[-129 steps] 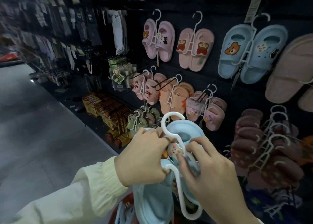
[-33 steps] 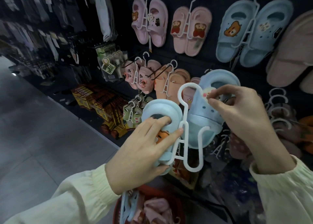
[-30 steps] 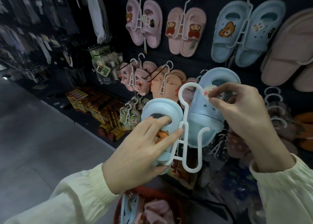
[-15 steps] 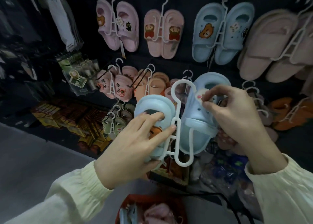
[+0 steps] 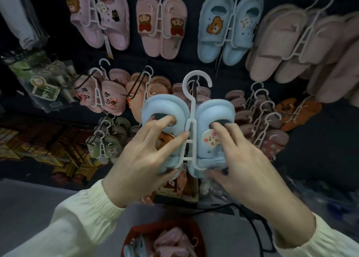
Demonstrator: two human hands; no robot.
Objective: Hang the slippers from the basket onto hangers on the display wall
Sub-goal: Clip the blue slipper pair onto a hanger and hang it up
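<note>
A pair of light blue slippers sits side by side on a white plastic hanger [image 5: 191,120], held up in front of the dark display wall [image 5: 194,66]. My left hand [image 5: 143,159] grips the left blue slipper [image 5: 165,109], fingers in its opening. My right hand [image 5: 244,159] grips the right blue slipper [image 5: 214,111], which carries a round white charm. The hanger's hook [image 5: 196,81] is at the height of the middle row's black pegs; whether it rests on one is unclear. A red basket [image 5: 134,235] with pink slippers lies below, between my arms.
Hung pairs fill the wall: lilac [image 5: 97,15], pink [image 5: 161,25], blue [image 5: 229,25] and beige [image 5: 287,45] on top, smaller pairs in the middle row. Black pegs [image 5: 136,85] stick out. Packaged goods [image 5: 42,85] hang left. A black cable [image 5: 250,223] runs on the grey floor.
The right slipper has come down level with the left one on the hanger. My right hand shifted from its charm to its body. The view swung to face the wall.
</note>
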